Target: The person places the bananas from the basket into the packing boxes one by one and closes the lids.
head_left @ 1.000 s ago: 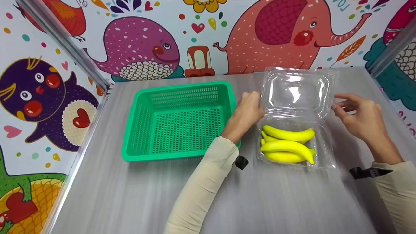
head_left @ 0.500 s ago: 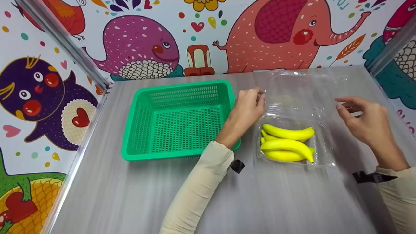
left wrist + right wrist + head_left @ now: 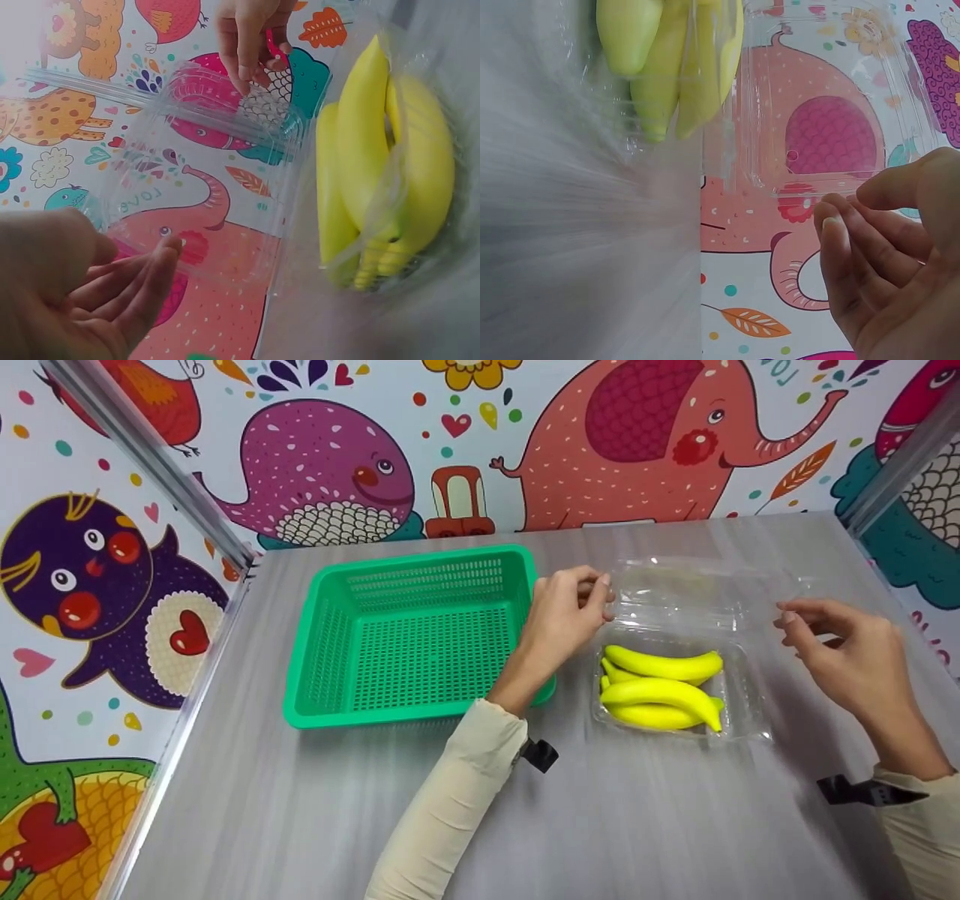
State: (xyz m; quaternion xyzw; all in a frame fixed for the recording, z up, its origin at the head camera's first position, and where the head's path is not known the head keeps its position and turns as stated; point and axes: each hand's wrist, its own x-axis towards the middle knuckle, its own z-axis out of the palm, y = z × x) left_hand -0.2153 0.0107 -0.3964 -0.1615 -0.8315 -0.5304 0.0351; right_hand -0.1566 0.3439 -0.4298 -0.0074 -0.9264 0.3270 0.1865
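A clear plastic clamshell box [image 3: 742,690] with several yellow bananas [image 3: 664,697] in its base stands on the right half of the table. Its hinged lid [image 3: 675,592] is tilted up behind the fruit. My left hand [image 3: 562,615] pinches the lid's left edge between thumb and fingers. On the opposite side, my right hand [image 3: 855,652] pinches the lid's right edge. In the right wrist view, the thumb and fingertips [image 3: 834,225] meet at the border of the lid. The bananas lie side by side below both hands, touched by neither.
A green perforated basket [image 3: 300,660] stands left of the box, partly behind my left forearm. Patterned walls [image 3: 465,435] with cartoon animals close off the back and sides of the grey table [image 3: 300,825]. Metal posts [image 3: 165,480] mark the corners.
The lid has swung up from lying back and now leans lower toward the bananas. Both hands have come slightly nearer the person. Basket, box base and bananas have stayed put.
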